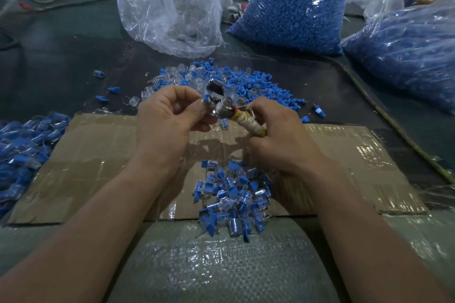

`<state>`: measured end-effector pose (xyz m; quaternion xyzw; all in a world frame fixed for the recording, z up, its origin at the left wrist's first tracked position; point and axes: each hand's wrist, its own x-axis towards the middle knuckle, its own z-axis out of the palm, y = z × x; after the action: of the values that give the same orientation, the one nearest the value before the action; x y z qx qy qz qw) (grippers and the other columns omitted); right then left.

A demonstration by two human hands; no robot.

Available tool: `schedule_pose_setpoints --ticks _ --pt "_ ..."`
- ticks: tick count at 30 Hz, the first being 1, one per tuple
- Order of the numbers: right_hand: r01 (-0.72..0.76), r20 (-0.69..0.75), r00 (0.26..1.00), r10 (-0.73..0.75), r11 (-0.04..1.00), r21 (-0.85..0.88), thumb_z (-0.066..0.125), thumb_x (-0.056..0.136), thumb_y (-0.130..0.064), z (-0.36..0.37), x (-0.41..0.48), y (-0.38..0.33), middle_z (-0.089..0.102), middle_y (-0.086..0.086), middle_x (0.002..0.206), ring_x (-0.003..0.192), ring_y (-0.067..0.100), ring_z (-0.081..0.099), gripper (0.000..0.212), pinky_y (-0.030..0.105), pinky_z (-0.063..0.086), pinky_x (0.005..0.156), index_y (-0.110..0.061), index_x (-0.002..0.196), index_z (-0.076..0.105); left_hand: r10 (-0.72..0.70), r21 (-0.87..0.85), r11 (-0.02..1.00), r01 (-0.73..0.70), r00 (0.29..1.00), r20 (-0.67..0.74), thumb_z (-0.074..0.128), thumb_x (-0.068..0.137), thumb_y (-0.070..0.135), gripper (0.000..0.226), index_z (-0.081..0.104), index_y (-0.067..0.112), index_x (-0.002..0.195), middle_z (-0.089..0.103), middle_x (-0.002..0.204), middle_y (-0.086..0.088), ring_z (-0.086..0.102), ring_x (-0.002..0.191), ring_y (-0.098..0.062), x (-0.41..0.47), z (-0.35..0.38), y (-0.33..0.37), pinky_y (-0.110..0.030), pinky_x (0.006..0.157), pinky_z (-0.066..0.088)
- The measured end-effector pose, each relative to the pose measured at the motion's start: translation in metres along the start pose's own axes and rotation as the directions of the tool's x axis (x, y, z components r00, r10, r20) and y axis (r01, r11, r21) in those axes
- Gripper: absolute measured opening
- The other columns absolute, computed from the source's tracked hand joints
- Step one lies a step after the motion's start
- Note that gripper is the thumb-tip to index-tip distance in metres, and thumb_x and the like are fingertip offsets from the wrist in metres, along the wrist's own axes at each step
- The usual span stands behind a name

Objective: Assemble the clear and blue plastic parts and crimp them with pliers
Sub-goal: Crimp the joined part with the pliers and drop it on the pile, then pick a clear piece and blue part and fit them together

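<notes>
A person's left hand (167, 115) pinches a small blue plastic part (205, 98) between thumb and fingertips, holding it at the head of silver metal pliers (221, 106). The right hand (278, 135) curls round the pliers' yellow-and-white taped handle. Both hover above a flat brown cardboard sheet (98, 162). A heap of joined clear-and-blue pieces (234, 199) lies near; a loose pile of blue and clear parts (246, 79) lies farther off.

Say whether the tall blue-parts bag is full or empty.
Full: blue pieces pack the tall bag right up its visible height.
</notes>
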<state>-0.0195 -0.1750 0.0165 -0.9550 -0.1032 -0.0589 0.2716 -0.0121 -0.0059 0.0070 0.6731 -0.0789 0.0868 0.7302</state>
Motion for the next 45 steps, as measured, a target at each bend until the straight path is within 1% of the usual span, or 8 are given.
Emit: schedule_pose_setpoints --ticks 5,10,20,26,30,38,42,45 --pt "-0.08 -0.081 0.994 0.078 0.997 -0.018 0.059 0.074 -0.008 -0.009 0.0 0.015 0.047 -0.008 0.078 0.069 0.008 0.042 0.019 0.023 0.029 0.055 -0.016 0.089 0.051 -0.137 -0.157 0.98 0.125 0.989 -0.065 0.059 0.082 0.001 0.01 0.059 0.01 0.077 0.069 0.063 0.0 0.065 0.056 -0.011 0.007 -0.008 0.004 -0.016 0.051 0.05" --pt "-0.158 -0.021 0.987 0.156 0.981 -0.115 0.071 0.073 -0.022 -0.02 0.002 0.028 0.049 -0.006 0.08 0.075 0.014 0.048 0.028 0.028 0.035 0.062 -0.021 0.09 0.049 -0.195 0.062 0.981 0.185 0.956 0.219 0.067 0.059 0.019 0.012 0.068 0.013 0.069 0.067 0.061 -0.001 0.06 0.05 -0.008 -0.001 -0.011 0.008 -0.019 0.046 0.047" --pt "-0.258 0.14 0.946 0.291 0.942 -0.213 0.077 0.055 -0.058 -0.015 0.005 0.029 0.045 -0.012 0.085 0.086 0.013 0.047 0.059 0.03 0.035 0.071 -0.03 0.095 0.043 -0.343 0.31 0.931 0.193 0.755 0.56 0.07 0.056 0.026 0.019 0.074 0.022 0.075 0.071 0.072 -0.004 0.06 0.058 -0.011 -0.004 -0.007 0.009 -0.017 0.051 0.047" --pt "-0.27 0.16 0.934 0.32 0.923 -0.273 0.074 0.054 -0.062 -0.014 0.006 0.029 0.043 -0.01 0.091 0.089 0.013 0.044 0.062 0.03 0.035 0.076 -0.03 0.096 0.04 -0.25 0.202 0.956 0.211 0.95 0.188 0.067 0.073 0.014 0.003 0.069 0.015 0.072 0.069 0.068 -0.004 0.058 0.058 -0.015 0.0 -0.006 0.003 -0.019 0.054 0.049" --pt "-0.274 0.173 0.929 0.327 0.923 -0.271 0.074 0.053 -0.061 -0.016 0.005 0.029 0.042 -0.009 0.095 0.092 0.013 0.042 0.065 0.03 0.032 0.076 -0.03 0.099 0.041 -0.027 0.531 0.845 0.06 0.997 -0.068 0.066 0.082 0.007 0.015 0.067 0.016 0.093 0.064 0.08 0.005 0.055 0.066 0.001 0.011 -0.01 -0.006 -0.009 0.057 0.047" --pt "-0.212 0.223 0.935 0.277 0.938 -0.274 0.073 0.056 -0.06 -0.017 0.004 0.03 0.037 -0.007 0.103 0.099 0.012 0.034 0.08 0.028 0.031 0.081 -0.023 0.121 0.046 -0.047 0.821 0.546 -0.168 0.972 0.23 0.056 0.09 0.019 0.042 0.05 0.025 0.132 0.049 0.13 0.0 0.046 0.11 -0.014 0.013 -0.005 -0.022 -0.031 0.098 0.031" --pt "-0.229 0.253 0.926 0.279 0.951 -0.208 0.067 0.059 -0.065 -0.02 0.002 0.03 0.037 -0.009 0.103 0.098 0.009 0.036 0.077 0.028 0.032 0.08 -0.025 0.123 0.049 -0.018 0.831 0.529 -0.174 0.976 0.217 0.058 0.09 0.016 0.031 0.061 0.02 0.12 0.057 0.114 -0.002 0.044 0.096 -0.009 0.015 -0.007 -0.024 -0.024 0.087 0.032" --pt "-0.227 0.153 0.959 0.238 0.97 -0.085 0.062 0.071 -0.059 -0.022 0.002 0.031 0.046 -0.017 0.086 0.08 0.002 0.046 0.046 0.024 0.034 0.065 -0.026 0.103 0.06 0.006 0.814 0.56 -0.156 0.983 0.184 0.062 0.087 0.015 0.024 0.066 0.018 0.11 0.055 0.1 0.003 0.047 0.09 -0.008 0.013 -0.006 -0.022 -0.023 0.08 0.034"
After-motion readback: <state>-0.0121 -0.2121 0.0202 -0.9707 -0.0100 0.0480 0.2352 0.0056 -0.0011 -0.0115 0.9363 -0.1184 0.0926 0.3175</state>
